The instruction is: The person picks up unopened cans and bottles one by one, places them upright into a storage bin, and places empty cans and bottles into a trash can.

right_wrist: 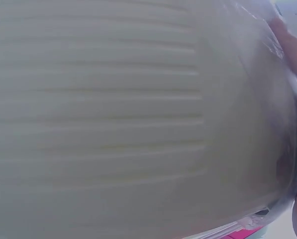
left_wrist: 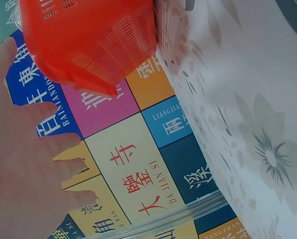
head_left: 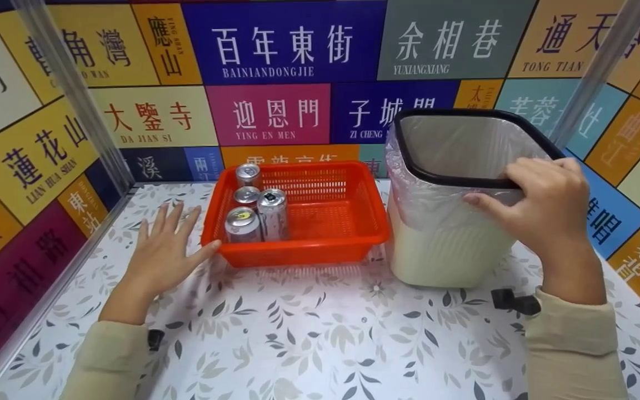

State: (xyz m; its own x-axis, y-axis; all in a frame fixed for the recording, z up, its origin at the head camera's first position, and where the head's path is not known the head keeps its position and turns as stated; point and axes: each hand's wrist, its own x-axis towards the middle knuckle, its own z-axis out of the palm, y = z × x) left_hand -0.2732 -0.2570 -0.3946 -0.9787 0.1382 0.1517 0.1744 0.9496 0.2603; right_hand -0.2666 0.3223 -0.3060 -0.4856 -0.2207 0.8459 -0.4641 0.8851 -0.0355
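An orange-red plastic basket [head_left: 298, 253] stands on the table, with several silver drink cans [head_left: 273, 214] upright at its left end. My left hand [head_left: 161, 255] is spread beside the basket's left side, its thumb tip at the near left corner; whether it touches is unclear. In the left wrist view the fingers [left_wrist: 68, 139] are straight and apart from the basket [left_wrist: 98, 45]. A cream trash bin [head_left: 442, 255] with a black rim and a clear liner bag [head_left: 453, 200] stands to the right. My right hand [head_left: 548, 200] grips its rim, fingers over the edge and thumb outside on the liner.
A white tablecloth [head_left: 320, 333] with a leaf print covers the table. Behind it rises a wall of coloured panels [head_left: 275, 44] with Chinese lettering. Clear corner posts [head_left: 75, 89] stand at the left and right.
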